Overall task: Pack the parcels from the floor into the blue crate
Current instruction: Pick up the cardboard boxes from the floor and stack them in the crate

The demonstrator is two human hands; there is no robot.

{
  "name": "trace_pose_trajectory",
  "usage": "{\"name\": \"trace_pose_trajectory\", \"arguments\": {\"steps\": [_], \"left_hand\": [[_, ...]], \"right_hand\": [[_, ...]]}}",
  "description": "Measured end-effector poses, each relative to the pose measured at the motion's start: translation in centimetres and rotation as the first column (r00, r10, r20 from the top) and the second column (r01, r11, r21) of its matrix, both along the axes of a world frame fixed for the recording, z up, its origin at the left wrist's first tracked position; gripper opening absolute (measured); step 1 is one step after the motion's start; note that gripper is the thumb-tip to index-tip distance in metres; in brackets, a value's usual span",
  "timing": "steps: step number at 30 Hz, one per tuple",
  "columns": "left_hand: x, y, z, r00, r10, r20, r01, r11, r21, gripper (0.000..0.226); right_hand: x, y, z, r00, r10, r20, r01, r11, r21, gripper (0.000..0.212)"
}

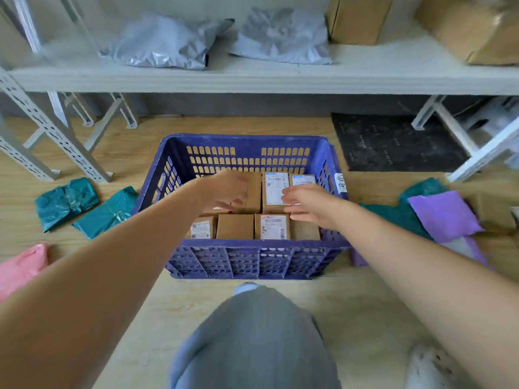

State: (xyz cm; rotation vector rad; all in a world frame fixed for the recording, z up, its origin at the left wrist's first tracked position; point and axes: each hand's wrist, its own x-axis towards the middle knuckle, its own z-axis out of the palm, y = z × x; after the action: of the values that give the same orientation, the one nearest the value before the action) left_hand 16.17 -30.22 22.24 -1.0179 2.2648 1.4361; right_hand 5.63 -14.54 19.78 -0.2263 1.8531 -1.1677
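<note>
A knee in grey trousers (252, 341) fills the near foreground above a pale wooden floor (351, 304), with a white shoe (429, 366) at the lower right. A pink bag (19, 265) lies at the left edge. Farther out, two teal bags (67, 203) lie left of the blue crate (252, 259); another teal bag (393, 217) and a purple bag (443, 214) lie on its right. A black mat (393, 141) sits beyond, under a white metal shelf (252, 80) that carries grey poly bags (165, 43) and cardboard cartons (359, 18).

Both arms reach over the crate. The left grip (227, 189) is blurred, its fingers loosely spread and pointing down over the far row; it holds nothing that shows. The right grip (306, 204) is open too, fingers straight and pointing left, over the right-hand boxes; whether it touches them I cannot tell.

The crate stands on the floor, centre frame, with slotted walls. Small brown parcels (235, 226) lie flat inside in two rows, packed side by side; several bear white barcode labels (273, 227).
</note>
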Motion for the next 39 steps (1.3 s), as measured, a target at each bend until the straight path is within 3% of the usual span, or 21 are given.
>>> {"name": "trace_pose_trajectory", "arguments": {"steps": [3,8,16,21,26,29,32,39], "left_hand": [[-1.9,3.5,2.5,0.996,-0.022,-0.083,0.021,1.0,-0.009,0.048],[-6.0,9.5,5.8,0.977,-0.04,-0.208,0.039,0.999,-0.009,0.055],[-15.0,22.3,8.0,0.918,-0.163,-0.362,0.192,0.98,0.046,0.048],[-20.5,29.7,6.8,0.898,-0.254,-0.36,0.288,0.957,0.045,0.05],[-24.5,35.3,4.4,0.884,-0.347,-0.314,0.365,0.931,0.0,0.05],[-26.9,37.5,2.7,0.88,-0.379,-0.287,0.4,0.917,0.014,0.049],[-29.8,38.8,0.6,0.87,-0.415,-0.267,0.437,0.899,0.027,0.048],[-39.8,41.5,-5.9,0.871,-0.431,-0.238,0.463,0.88,0.102,0.046]], "right_hand": [[-1.3,3.3,2.8,0.992,-0.107,-0.062,0.103,0.993,-0.061,0.023],[-3.7,10.0,6.6,0.953,-0.261,-0.152,0.237,0.958,-0.158,0.03],[-9.4,23.4,9.0,0.82,-0.531,-0.213,0.488,0.843,-0.225,0.03],[-12.4,31.3,8.4,0.729,-0.623,-0.284,0.599,0.781,-0.177,0.034],[-14.8,38.0,6.3,0.685,-0.695,-0.219,0.665,0.719,-0.2,0.011],[-16.3,41.2,5.3,0.663,-0.724,-0.188,0.69,0.689,-0.221,0.013],[-19.1,44.3,3.6,0.63,-0.755,-0.182,0.721,0.656,-0.223,0.033],[-27.7,49.1,-3.2,0.546,-0.824,-0.149,0.809,0.566,-0.162,0.038]]}}
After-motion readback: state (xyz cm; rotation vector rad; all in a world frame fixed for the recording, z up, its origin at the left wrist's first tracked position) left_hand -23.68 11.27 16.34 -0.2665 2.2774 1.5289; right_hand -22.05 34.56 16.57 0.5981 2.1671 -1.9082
